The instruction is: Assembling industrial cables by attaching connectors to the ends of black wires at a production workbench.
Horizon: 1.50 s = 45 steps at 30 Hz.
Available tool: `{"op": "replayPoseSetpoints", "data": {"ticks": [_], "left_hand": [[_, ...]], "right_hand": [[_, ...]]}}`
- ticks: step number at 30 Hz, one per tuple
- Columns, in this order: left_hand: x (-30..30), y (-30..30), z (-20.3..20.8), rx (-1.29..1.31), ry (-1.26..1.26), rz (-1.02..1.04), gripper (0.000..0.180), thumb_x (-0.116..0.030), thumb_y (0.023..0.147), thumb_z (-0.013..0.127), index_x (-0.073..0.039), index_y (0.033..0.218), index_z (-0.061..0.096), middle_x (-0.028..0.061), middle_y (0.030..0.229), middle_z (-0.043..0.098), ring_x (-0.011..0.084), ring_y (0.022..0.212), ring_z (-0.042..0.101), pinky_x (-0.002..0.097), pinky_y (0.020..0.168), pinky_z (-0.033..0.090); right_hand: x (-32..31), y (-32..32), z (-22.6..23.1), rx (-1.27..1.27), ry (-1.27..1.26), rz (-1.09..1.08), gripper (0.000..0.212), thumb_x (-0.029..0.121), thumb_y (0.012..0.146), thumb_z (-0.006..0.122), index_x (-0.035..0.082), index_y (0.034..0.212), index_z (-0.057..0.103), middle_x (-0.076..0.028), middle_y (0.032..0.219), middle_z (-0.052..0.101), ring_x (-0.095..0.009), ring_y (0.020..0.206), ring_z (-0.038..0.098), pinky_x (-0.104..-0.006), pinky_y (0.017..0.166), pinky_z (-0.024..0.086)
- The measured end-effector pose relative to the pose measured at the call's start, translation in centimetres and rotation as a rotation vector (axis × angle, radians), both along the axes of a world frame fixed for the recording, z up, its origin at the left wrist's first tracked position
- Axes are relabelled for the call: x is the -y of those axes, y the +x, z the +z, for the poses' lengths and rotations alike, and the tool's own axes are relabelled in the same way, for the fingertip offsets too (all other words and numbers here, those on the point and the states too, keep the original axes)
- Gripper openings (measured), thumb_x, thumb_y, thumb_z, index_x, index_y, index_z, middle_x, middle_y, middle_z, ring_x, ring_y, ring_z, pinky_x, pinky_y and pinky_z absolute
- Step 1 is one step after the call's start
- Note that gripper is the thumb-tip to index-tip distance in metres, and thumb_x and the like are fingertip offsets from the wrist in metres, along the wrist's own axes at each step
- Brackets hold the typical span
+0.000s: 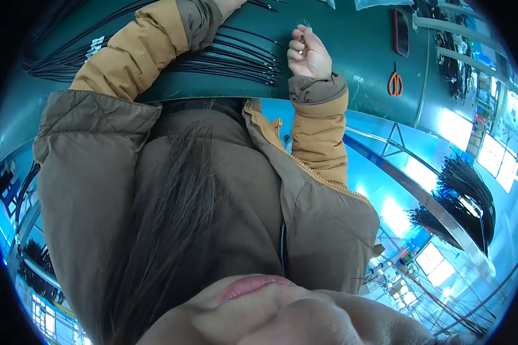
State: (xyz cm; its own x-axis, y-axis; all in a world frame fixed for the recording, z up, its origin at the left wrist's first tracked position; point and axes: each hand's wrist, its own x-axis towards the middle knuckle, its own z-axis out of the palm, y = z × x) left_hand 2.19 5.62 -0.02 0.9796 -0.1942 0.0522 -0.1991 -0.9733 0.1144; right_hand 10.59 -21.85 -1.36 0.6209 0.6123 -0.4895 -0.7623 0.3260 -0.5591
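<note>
The right hand point(308, 54), fingers curled, rests beside black cables point(236, 57) on the green table point(357, 40).

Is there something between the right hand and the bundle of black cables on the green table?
Nothing visible stands between them. The right hand is closed into a fist around something small and thin, just beside the ends of the thin black cables lying on the dark green table. The left hand is out of view beyond the top edge.

Matt green tabletop point(351, 40) — glossy black plastic cables point(236, 57)
</note>
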Motion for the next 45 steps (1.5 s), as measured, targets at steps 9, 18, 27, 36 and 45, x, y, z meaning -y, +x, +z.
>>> {"op": "replayPoseSetpoints", "data": {"ticks": [9, 18, 27, 36, 45], "left_hand": [[0.0, 1.5, -4.3, 0.265, 0.012, -0.113, 0.027, -0.02, 0.08, 0.07, -0.007, 0.102, 0.063, 0.0146, 0.103, 0.061, 0.0314, 0.101, 0.062, 0.0408, 0.085, 0.052], [0.9, 1.2, -4.2, 0.322, -0.057, -0.138, 0.017, -0.014, 0.085, 0.065, -0.005, 0.099, 0.061, 0.0135, 0.097, 0.061, 0.0323, 0.089, 0.063, 0.0413, 0.077, 0.052], [2.4, -0.6, -2.4, 0.307, -0.441, -0.057, 0.011, -0.018, 0.097, 0.069, -0.009, 0.104, 0.069, 0.0142, 0.091, 0.059, 0.0368, 0.079, 0.062, 0.0458, 0.069, 0.052], [2.4, -1.0, -2.2, 0.326, -0.461, -0.127, 0.009, -0.015, 0.094, 0.07, -0.01, 0.102, 0.069, 0.0139, 0.09, 0.058, 0.0354, 0.074, 0.061, 0.0448, 0.063, 0.052], [1.9, -1.2, -1.9, 0.258, -0.342, -0.263, 0.009, -0.009, 0.089, 0.069, -0.01, 0.096, 0.064, 0.0145, 0.09, 0.055, 0.0372, 0.073, 0.059, 0.0452, 0.063, 0.05]], "right_hand": [[-1.4, -0.8, 0.6, 0.134, -0.082, 0.011, 0.014, 0.014, 0.103, 0.064, 0.004, 0.113, 0.061, -0.012, 0.097, 0.067, -0.014, 0.071, 0.056, -0.0249, 0.056, 0.044], [-2.1, -1.0, 1.1, 0.233, -0.135, 0.032, 0.014, 0.008, 0.101, 0.065, 0.001, 0.113, 0.063, -0.013, 0.093, 0.071, -0.012, 0.067, 0.059, -0.0229, 0.054, 0.048], [-2.0, -1.4, 0.3, 0.825, -0.428, 0.119, 0.021, 0.009, 0.097, 0.07, -0.001, 0.114, 0.067, -0.007, 0.091, 0.072, -0.008, 0.071, 0.061, -0.0222, 0.061, 0.048], [-2.1, -1.4, 0.4, 1.089, -0.516, 0.12, 0.014, 0.009, 0.092, 0.074, -0.001, 0.102, 0.072, -0.005, 0.087, 0.073, -0.01, 0.076, 0.066, -0.0266, 0.071, 0.055], [-2.8, -2.0, 1.2, 1.404, -0.613, 0.066, 0.012, 0.009, 0.091, 0.075, 0.0, 0.097, 0.073, -0.005, 0.079, 0.071, -0.01, 0.069, 0.064, -0.027, 0.065, 0.054]]}}
